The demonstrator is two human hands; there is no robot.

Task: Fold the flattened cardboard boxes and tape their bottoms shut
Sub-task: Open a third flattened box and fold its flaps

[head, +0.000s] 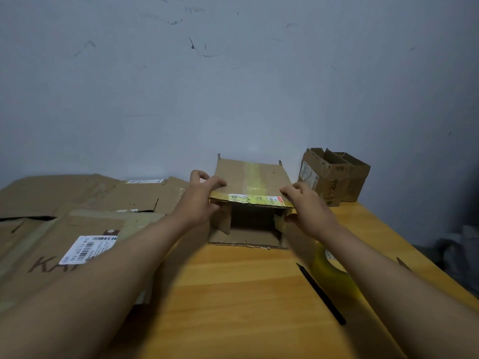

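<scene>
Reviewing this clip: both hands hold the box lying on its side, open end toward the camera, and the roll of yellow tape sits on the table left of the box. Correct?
Not quite. In the head view the roll of yellow tape lies right of the box, partly behind the right forearm. The rest stands: left hand and right hand hold the box, open end toward the camera.

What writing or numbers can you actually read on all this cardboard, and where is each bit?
"502-802-12 815", uncertain in its last digits: white barcode label on the flattened cardboard at left.
"KA", large brown letters cut off by the forearm: same flattened cardboard.
Yellow-and-white label on the box held by both hands: print too blurred.
Labels on the folded boxes by the wall: too small.
</scene>
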